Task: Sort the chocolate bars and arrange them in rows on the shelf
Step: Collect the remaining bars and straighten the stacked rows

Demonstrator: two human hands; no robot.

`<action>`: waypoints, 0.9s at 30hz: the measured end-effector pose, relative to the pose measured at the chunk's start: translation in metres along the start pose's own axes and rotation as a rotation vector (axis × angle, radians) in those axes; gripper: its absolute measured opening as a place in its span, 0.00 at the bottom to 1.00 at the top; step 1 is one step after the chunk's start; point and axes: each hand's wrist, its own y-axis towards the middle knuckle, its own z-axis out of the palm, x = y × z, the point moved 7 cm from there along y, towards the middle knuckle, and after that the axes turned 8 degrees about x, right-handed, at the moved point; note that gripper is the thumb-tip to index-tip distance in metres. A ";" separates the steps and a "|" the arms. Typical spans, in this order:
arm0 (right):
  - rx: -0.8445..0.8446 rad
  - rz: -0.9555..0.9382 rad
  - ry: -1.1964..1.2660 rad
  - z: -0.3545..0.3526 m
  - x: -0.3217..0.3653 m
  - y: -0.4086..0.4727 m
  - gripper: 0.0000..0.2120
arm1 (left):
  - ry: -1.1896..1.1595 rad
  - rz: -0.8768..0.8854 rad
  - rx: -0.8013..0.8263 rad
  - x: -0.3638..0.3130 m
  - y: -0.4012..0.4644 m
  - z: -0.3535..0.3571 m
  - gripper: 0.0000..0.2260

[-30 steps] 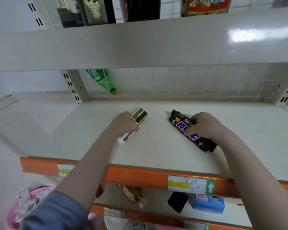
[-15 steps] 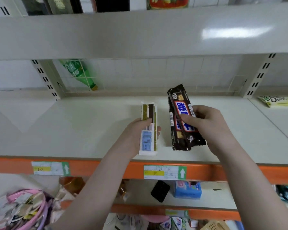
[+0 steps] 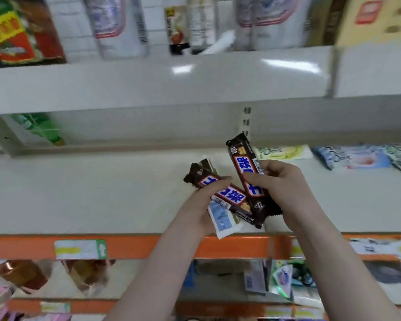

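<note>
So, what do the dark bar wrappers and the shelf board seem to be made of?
The dark bar wrappers look like thin glossy plastic film: the end seams are crimped and zigzag-cut, and the printing shines. The shelf board looks like painted sheet metal, smooth and off-white with a soft sheen, though the blurred picture leaves this open.

Glossy plastic film on both brown bar wrappers (image 3: 247,181), printed. Smooth white wrapper (image 3: 222,220) beneath, slight sheen. Shelf (image 3: 90,193): painted metal by the look, smooth, semi-gloss, light reflections on upper shelf edge (image 3: 148,84). Paper price label (image 3: 80,249) on orange strip (image 3: 21,247).
</note>
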 end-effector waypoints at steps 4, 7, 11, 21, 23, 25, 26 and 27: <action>-0.034 0.017 0.097 -0.063 -0.004 -0.010 0.06 | -0.098 0.051 -0.060 0.023 0.013 0.038 0.03; -0.065 0.018 0.125 -0.094 -0.005 -0.015 0.09 | -0.164 0.089 -0.004 0.029 0.017 0.057 0.04; -0.105 0.017 0.259 -0.118 -0.009 -0.021 0.05 | -0.057 0.086 0.007 0.032 0.026 0.062 0.03; -0.092 -0.030 0.435 -0.180 -0.011 -0.020 0.08 | 0.303 0.045 0.019 0.062 0.052 0.123 0.15; -0.093 -0.040 0.409 -0.202 -0.012 -0.018 0.07 | 0.341 0.055 0.021 0.070 0.063 0.147 0.13; -0.116 -0.042 0.385 -0.234 -0.015 -0.016 0.07 | 0.384 0.075 0.004 0.082 0.075 0.171 0.10; -0.134 -0.048 0.383 -0.255 -0.016 -0.015 0.09 | 0.403 0.083 -0.011 0.089 0.082 0.183 0.09; -0.154 -0.061 0.388 -0.278 -0.017 -0.015 0.11 | 0.414 0.089 -0.025 0.097 0.089 0.196 0.09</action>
